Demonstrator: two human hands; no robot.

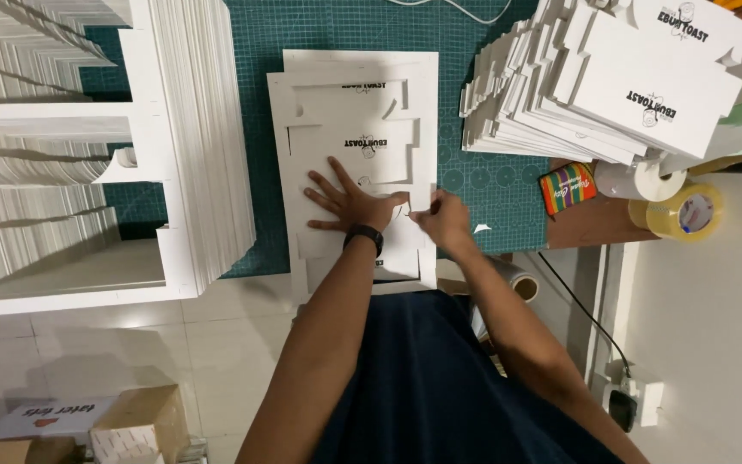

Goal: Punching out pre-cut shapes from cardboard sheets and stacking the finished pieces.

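A stack of white die-cut card sheets (362, 94) lies on a green cutting mat (474, 185). My left hand (349, 199), with a dark watch on its wrist, lies flat and spread on the printed cut-out in the top sheet. My right hand (442, 216) pinches the sheet's waste frame at the lower right edge of that cut-out. The fingertips of both hands nearly meet there.
A tall pile of white leftover frames (191, 129) stands at the left. Stacked punched-out box blanks (611, 77) lie at the upper right. A striped small packet (567, 186), a white roll (637, 180) and a clear tape roll (689, 212) sit at the table's right edge. Cardboard boxes (135, 421) stand on the floor.
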